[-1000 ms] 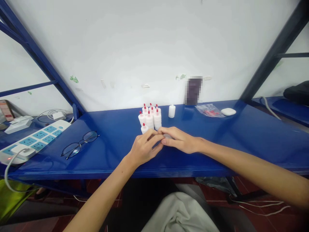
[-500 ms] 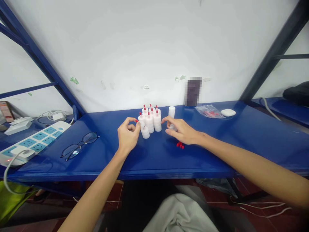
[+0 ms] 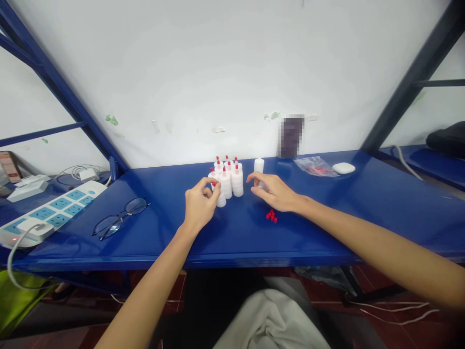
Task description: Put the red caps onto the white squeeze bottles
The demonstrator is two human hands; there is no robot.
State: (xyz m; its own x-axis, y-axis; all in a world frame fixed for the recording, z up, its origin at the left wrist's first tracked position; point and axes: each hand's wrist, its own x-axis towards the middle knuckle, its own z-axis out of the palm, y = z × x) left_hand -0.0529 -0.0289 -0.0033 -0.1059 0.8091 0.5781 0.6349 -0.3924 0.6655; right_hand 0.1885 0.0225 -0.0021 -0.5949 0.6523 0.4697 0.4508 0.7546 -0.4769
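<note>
Several small white squeeze bottles (image 3: 238, 185) with red-tipped nozzles stand in a tight cluster on the blue table. At the cluster's near left corner is a white bottle (image 3: 221, 200), its top hidden by my fingers. My left hand (image 3: 200, 203) pinches a small red cap (image 3: 214, 184) right at that bottle's top; whether cap and nozzle touch is hidden. To the right of the cluster, my right hand (image 3: 278, 192) hovers with thumb and fingers apart, nothing gripped. Behind it stands another white bottle (image 3: 259, 165) with no red tip. A few loose red caps (image 3: 271, 216) lie below my right hand.
Eyeglasses (image 3: 121, 219) and a power strip (image 3: 61, 208) with a plugged-in charger are on the left. Toward the back right lie a clear plastic bag (image 3: 316, 166) with red pieces and a white rounded object (image 3: 343, 168). A blurred-out dark rectangle (image 3: 290, 137) leans on the wall.
My left hand has moved right with the red cap, to the top of the near-left bottle. My right hand has drawn slightly right, away from the cluster.
</note>
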